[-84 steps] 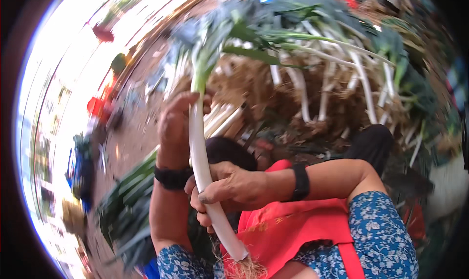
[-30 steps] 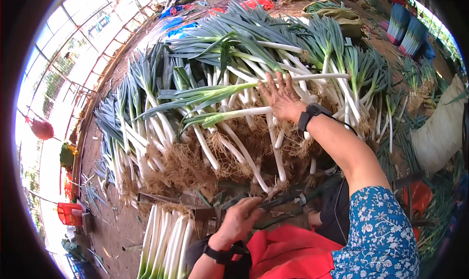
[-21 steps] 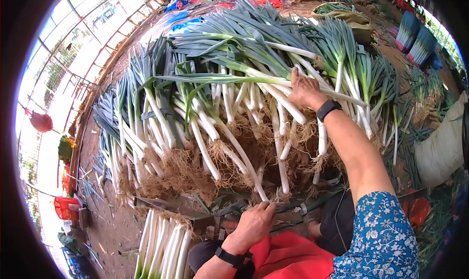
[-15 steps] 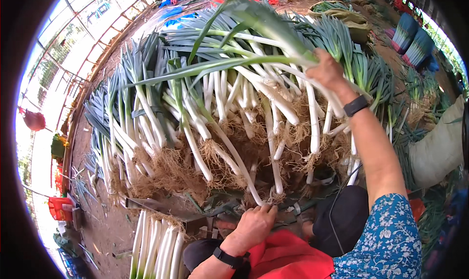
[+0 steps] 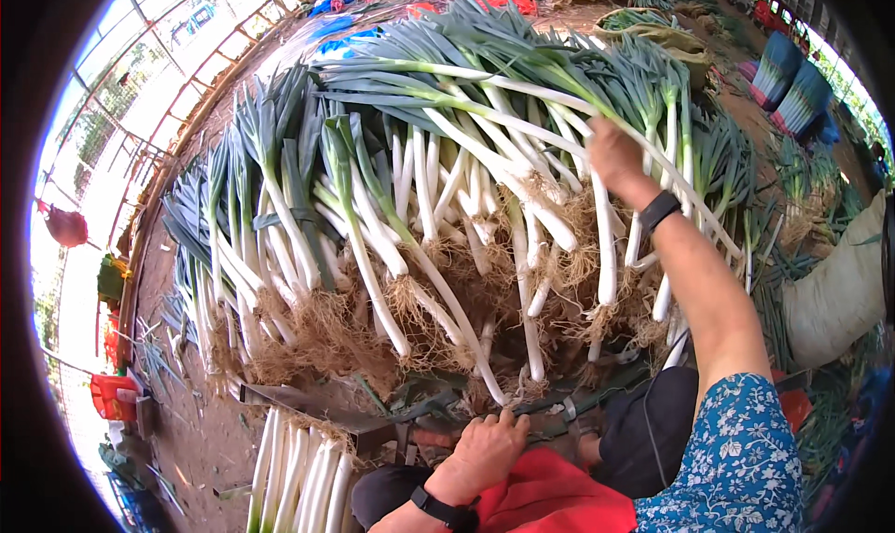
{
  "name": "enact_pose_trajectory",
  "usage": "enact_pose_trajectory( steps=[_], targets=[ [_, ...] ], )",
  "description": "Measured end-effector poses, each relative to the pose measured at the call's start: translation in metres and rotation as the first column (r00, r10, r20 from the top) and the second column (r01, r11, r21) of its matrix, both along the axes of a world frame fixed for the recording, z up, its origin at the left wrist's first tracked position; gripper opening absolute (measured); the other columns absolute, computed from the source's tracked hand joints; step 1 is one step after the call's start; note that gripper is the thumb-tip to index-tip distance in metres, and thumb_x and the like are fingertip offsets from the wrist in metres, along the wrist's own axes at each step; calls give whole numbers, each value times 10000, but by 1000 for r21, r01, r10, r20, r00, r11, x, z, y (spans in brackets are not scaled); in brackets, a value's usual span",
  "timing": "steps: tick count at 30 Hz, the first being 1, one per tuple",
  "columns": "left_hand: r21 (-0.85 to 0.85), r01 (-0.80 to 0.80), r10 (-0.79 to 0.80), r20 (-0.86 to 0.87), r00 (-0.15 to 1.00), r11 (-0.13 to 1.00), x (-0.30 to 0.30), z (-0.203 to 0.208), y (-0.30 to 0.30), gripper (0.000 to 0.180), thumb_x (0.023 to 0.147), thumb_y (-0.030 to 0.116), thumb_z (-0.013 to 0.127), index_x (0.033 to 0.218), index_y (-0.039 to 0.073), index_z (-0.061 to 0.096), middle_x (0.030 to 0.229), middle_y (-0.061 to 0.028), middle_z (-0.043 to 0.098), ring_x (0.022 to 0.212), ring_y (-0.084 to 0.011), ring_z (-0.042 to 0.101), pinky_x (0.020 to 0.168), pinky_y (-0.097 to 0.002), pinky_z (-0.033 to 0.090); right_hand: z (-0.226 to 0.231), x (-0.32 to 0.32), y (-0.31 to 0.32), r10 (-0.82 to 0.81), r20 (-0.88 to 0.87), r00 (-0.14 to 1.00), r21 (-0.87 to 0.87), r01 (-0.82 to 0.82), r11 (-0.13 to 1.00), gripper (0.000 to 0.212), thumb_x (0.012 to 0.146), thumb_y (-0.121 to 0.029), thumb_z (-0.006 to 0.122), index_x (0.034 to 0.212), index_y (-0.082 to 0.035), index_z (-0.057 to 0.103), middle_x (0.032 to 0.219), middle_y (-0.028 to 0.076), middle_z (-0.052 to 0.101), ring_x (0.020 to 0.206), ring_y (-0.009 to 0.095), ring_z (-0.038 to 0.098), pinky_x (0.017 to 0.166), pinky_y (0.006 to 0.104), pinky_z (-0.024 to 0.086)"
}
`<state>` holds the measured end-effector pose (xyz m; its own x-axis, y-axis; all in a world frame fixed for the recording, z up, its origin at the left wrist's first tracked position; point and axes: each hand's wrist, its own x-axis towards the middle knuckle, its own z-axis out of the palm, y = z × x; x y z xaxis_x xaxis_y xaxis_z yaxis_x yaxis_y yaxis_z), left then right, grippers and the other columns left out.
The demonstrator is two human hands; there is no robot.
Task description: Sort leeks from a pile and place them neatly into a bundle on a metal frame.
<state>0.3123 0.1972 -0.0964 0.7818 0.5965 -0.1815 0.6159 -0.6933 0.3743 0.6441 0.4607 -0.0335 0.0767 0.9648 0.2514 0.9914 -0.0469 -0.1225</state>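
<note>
A big heap of leeks (image 5: 419, 207) with white stalks, green leaves and earthy roots lies in front of me. My right hand (image 5: 613, 155), a black band on its wrist, reaches out over the heap and is closed around the stalk of one long leek (image 5: 485, 76) raised above the others. My left hand (image 5: 485, 444), also with a black wristband, rests low by my red apron (image 5: 550, 500). Its fingers curl over a dark edge just below the roots; I cannot tell if it grips anything.
A row of cleaned white leek stalks (image 5: 298, 477) lies at the lower left. A red crate (image 5: 112, 393) stands at the left on bare soil. A pale sack (image 5: 839, 281) is at the right, blue stacked bundles (image 5: 792, 76) at the far right.
2.8 s ago both hands held one leek upright. Since then my right hand reached into the heap, closed on a long leek and lifted it to the right. My left hand stayed low.
</note>
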Motion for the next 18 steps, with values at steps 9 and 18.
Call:
enact_pose_trajectory(
  steps=[9, 18],
  targets=[
    [-7, 30, -30, -8, 1000, 1000, 2, 6, 3, 281, 824, 103, 571, 1092, 21, 580, 917, -140, 626, 795, -297, 681, 653, -388, 544, -67, -80, -14, 78, 53, 996, -66, -74, 995, 181, 920, -92, 504, 988, 21, 627, 754, 146, 653, 712, 267, 654, 610, 425, 546],
    [39, 15, -16, 28, 999, 999, -5, 5, -2, 318, 823, 105, 572, 1127, 15, 590, 920, -136, 624, 799, -298, 678, 679, -396, 540, -58, -119, -21, 221, -464, 858, -357, -409, 840, 343, 982, -408, 479, 978, -116, 659, 946, 147, 667, 851, 259, 651, 807, 395, 526]
  ],
)
